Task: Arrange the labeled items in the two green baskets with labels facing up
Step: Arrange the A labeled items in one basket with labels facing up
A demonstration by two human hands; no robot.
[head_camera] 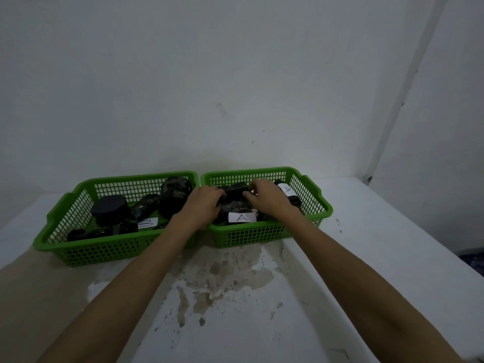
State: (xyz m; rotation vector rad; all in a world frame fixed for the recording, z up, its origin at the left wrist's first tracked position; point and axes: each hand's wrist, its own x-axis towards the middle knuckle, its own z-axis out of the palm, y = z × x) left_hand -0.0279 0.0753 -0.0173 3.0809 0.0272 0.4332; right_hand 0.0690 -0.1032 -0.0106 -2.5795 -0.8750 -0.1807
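Two green mesh baskets stand side by side against the wall. The left basket (86,251) holds several dark items, among them a round black jar (110,209), a tall dark cylinder (174,196) and a white label marked "B" (148,223) facing up. In the right basket (251,235) lie dark items with two white "A" labels (241,217) (286,189) facing up. My left hand (203,205) and my right hand (265,196) both reach into the right basket and grip a dark blocky item (235,191) between them.
The baskets rest on a white table (366,271) with a brown stained patch in front of them. A white wall rises directly behind the baskets. The table's right edge runs diagonally at the far right, with dark floor beyond it.
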